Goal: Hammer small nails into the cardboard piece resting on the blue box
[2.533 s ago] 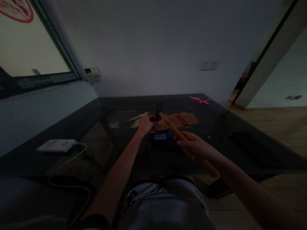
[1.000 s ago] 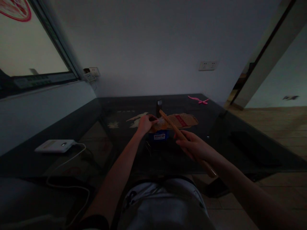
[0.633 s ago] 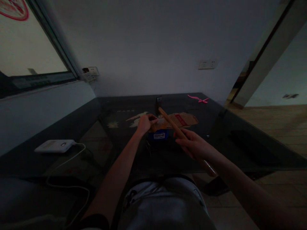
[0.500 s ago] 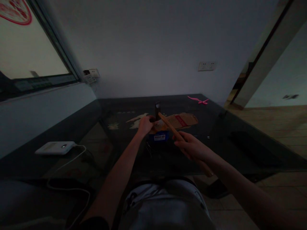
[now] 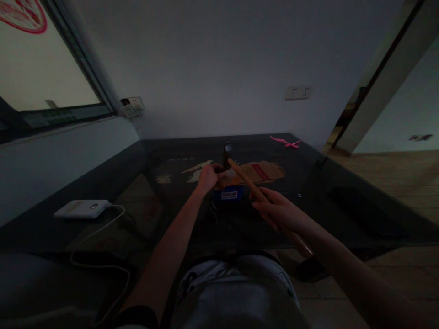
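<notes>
My right hand (image 5: 281,208) is wrapped round the wooden handle of a hammer (image 5: 248,181). Its dark head stands just beyond my left fingertips, over the near edge of a brown cardboard piece (image 5: 270,171) with a red band. My left hand (image 5: 208,178) rests at the left end of the cardboard, thumb and fingers pinched together. Whatever they hold is too small and dark to make out. Under the cardboard sits a blue box (image 5: 230,193) with a white label. A few thin, nail-like bits (image 5: 213,210) lie in front of it.
A white power bank (image 5: 82,209) with a white cable lies at the left on the dark glossy table (image 5: 178,228). A pink ribbon (image 5: 288,143) is near the back right corner. A flat black object (image 5: 366,212) lies at the right. The wall (image 5: 212,82) borders the table's back.
The hammer's head sits slightly higher and its handle end has shifted a little right and down. My left hand stays at the cardboard. The whole view has moved slightly.
</notes>
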The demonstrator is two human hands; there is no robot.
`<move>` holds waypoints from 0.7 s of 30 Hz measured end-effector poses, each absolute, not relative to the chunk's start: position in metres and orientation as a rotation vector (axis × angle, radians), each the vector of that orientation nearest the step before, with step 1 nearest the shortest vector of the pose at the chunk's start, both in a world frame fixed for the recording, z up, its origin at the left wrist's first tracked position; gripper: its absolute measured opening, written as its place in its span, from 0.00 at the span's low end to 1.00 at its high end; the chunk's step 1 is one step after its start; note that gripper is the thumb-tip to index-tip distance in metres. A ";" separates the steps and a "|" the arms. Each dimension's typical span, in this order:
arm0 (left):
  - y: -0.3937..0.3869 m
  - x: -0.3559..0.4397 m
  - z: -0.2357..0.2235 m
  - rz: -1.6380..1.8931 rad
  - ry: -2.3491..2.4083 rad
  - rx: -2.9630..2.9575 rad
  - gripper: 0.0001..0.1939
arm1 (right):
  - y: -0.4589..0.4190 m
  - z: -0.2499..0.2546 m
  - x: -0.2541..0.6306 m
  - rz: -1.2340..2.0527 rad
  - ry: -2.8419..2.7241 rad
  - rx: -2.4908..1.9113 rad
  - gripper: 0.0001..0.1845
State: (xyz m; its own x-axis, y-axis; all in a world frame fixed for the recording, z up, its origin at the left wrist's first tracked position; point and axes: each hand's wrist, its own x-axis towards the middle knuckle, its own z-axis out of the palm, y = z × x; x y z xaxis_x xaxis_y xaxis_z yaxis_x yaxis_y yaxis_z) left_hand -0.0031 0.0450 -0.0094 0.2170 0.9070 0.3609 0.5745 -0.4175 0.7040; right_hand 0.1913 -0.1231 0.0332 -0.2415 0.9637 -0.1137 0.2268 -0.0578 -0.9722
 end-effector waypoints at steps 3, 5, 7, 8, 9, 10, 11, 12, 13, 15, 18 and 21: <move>0.046 -0.003 -0.010 1.067 1.383 2.080 0.08 | -0.124 0.035 0.191 1.368 -1.508 -1.284 0.14; 0.047 -0.004 -0.011 1.062 1.396 2.096 0.08 | -0.123 0.032 0.190 1.385 -1.501 -1.273 0.14; 0.048 -0.004 -0.012 1.061 1.405 2.119 0.09 | -0.121 0.029 0.189 1.399 -1.495 -1.268 0.14; 0.049 -0.005 -0.013 1.062 1.404 2.127 0.09 | -0.121 0.028 0.189 1.404 -1.492 -1.267 0.14; 0.049 -0.005 -0.014 1.064 1.401 2.131 0.09 | -0.121 0.028 0.189 1.409 -1.489 -1.263 0.14; 0.049 -0.005 -0.014 1.069 1.396 2.128 0.09 | -0.121 0.029 0.190 1.410 -1.486 -1.259 0.14; 0.049 -0.005 -0.015 1.071 1.388 2.120 0.09 | -0.122 0.030 0.190 1.410 -1.482 -1.253 0.15; 0.049 -0.004 -0.015 1.069 1.378 2.110 0.09 | -0.123 0.032 0.191 1.411 -1.480 -1.247 0.15; 0.049 -0.004 -0.014 1.061 1.373 2.100 0.09 | -0.124 0.033 0.191 1.414 -1.479 -1.241 0.15; 0.048 -0.004 -0.013 1.055 1.375 2.094 0.09 | -0.125 0.034 0.191 1.417 -1.477 -1.236 0.15; 0.048 -0.005 -0.012 1.052 1.395 2.125 0.10 | -0.123 0.032 0.189 1.426 -1.471 -1.255 0.14; 0.048 -0.006 -0.012 1.034 1.423 2.136 0.11 | -0.122 0.032 0.189 1.430 -1.464 -1.257 0.14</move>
State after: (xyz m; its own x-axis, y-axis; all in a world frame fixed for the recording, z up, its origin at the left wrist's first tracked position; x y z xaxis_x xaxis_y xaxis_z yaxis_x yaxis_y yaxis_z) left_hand -0.0057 0.0478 -0.0122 0.2199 0.9032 0.3686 0.6295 -0.4201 0.6536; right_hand 0.1889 -0.1220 0.0317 -0.2622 0.9561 -0.1310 0.1532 -0.0928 -0.9838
